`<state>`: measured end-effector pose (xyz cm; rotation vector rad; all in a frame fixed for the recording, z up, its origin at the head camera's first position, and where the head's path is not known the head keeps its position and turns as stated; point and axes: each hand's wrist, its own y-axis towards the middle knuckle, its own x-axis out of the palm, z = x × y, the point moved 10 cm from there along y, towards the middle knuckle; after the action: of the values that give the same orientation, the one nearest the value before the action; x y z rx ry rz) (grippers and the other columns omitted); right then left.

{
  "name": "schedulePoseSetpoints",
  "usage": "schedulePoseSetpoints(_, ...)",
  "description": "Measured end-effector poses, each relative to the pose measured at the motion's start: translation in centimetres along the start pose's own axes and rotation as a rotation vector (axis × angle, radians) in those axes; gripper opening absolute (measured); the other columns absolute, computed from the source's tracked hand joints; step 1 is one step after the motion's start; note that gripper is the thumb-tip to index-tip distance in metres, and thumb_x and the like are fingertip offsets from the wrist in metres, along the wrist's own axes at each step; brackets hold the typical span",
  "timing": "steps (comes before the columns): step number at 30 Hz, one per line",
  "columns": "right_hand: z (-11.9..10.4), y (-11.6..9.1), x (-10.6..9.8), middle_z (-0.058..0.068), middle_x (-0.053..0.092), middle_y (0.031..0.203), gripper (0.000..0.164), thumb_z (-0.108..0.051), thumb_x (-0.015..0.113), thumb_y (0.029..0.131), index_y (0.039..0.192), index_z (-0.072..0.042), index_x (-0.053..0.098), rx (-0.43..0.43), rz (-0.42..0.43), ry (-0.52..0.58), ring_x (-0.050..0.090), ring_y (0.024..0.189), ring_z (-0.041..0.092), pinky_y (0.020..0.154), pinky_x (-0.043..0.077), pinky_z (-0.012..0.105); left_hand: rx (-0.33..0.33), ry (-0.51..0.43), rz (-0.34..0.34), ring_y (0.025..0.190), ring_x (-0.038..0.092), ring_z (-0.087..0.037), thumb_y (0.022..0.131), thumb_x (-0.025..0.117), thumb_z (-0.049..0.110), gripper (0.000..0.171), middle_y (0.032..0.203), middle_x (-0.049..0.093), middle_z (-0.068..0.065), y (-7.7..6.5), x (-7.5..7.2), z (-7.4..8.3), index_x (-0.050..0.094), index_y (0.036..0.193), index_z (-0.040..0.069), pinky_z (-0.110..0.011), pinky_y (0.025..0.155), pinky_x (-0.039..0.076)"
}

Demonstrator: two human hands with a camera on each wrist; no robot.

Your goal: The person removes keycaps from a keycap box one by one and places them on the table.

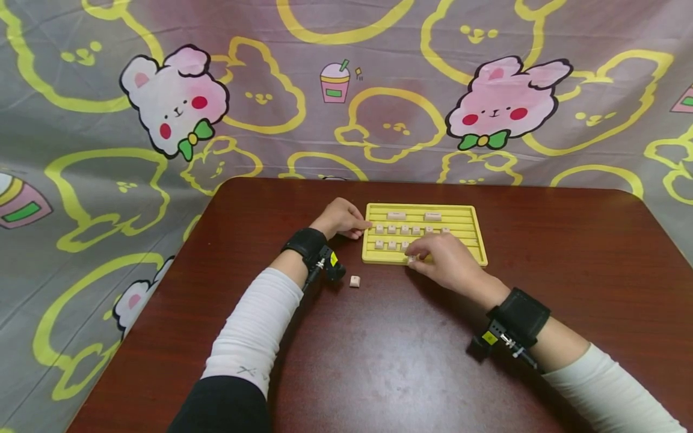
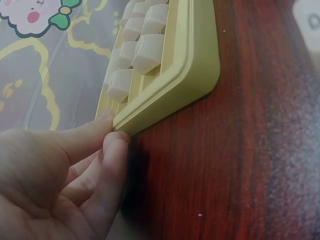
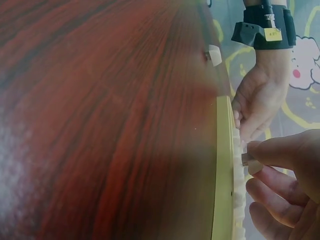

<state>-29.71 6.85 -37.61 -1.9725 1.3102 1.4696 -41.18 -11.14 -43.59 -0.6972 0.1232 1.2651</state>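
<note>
Right hand and thumb pinch a small pale keycap at the near side of a yellow tray; the fingers hide much of that keycap, and whether it touches the tray cannot be told. The left hand grasps the tray's left edge between thumb and finger.

The tray lies flat on the table, a wide rectangle with rounded corners, a raised rim and straight ridges running along its length. Its plastic-looking yellow is even, and the left wrist view shows a stepped line round the rim. In the far row sit two wide keycaps, well apart from each other. The next row carries six small square keycaps, set in a line from the left end, with bare yellow to their right. Nearer still, three more small keycaps show before the right hand covers the row. All are cream-white; in the left wrist view their sides look smooth and slope inward.

One loose keycap rests on the table, apart from the tray near its front left corner, with a dark mark on top too small to read. The table is reddish brown with dark streaks, and a grey cloth with yellow outlines hangs behind it.
</note>
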Motion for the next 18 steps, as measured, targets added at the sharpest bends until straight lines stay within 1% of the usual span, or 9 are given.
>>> schedulePoseSetpoints(3, -0.2, 0.0, -0.1, 0.000, 0.076, 0.100, 0.017, -0.020, 0.076, 0.088, 0.104, -0.015, 0.077, -0.004, 0.002, 0.008, 0.070, 0.086, 0.016, 0.078, 0.059, 0.038, 0.001, -0.001, 0.002, 0.051, 0.062, -0.009, 0.087, 0.077, 0.013, 0.021, 0.064, 0.063, -0.004, -0.1, 0.0, 0.1, 0.071, 0.098, -0.004, -0.023, 0.055, 0.060)
schedulePoseSetpoints(8, -0.7, 0.1, 0.0, 0.000, 0.076, 0.099, 0.016, -0.020, 0.077, 0.088, 0.103, -0.015, 0.077, -0.012, 0.003, 0.012, 0.071, 0.086, 0.016, 0.085, 0.057, 0.045, -0.001, 0.000, -0.001, 0.050, 0.061, -0.009, 0.087, 0.077, 0.013, 0.022, 0.063, 0.063, -0.003, -0.1, 0.0, 0.1, 0.071, 0.099, -0.004, -0.022, 0.055, 0.060)
schedulePoseSetpoints(11, -1.1, 0.2, 0.3, 0.000, 0.076, 0.097, 0.015, -0.020, 0.077, 0.087, 0.101, -0.014, 0.077, -0.022, 0.000, 0.010, 0.070, 0.084, 0.015, 0.082, 0.058, 0.042, -0.002, 0.004, -0.003, 0.051, 0.062, -0.009, 0.087, 0.077, 0.013, 0.022, 0.063, 0.063, -0.003, -0.1, -0.1, 0.1, 0.071, 0.099, -0.004, -0.023, 0.056, 0.060)
schedulePoseSetpoints(14, -1.6, 0.3, 0.6, 0.000, 0.075, 0.094, 0.014, -0.020, 0.078, 0.086, 0.099, -0.014, 0.077, -0.038, -0.007, 0.011, 0.070, 0.083, 0.015, 0.074, 0.059, 0.035, 0.001, 0.005, -0.002, 0.051, 0.062, -0.009, 0.087, 0.077, 0.014, 0.022, 0.064, 0.064, -0.003, -0.1, -0.1, 0.1, 0.071, 0.099, -0.003, -0.023, 0.056, 0.060)
schedulePoseSetpoints(18, -2.1, 0.4, 0.8, -0.002, 0.075, 0.091, 0.012, -0.019, 0.078, 0.086, 0.097, -0.014, 0.077, -0.055, -0.012, 0.009, 0.069, 0.082, 0.014, 0.072, 0.059, 0.033, 0.006, 0.005, -0.004, 0.052, 0.062, -0.010, 0.087, 0.077, 0.014, 0.022, 0.064, 0.064, -0.004, -0.1, 0.0, 0.2, 0.071, 0.098, -0.003, -0.023, 0.057, 0.060)
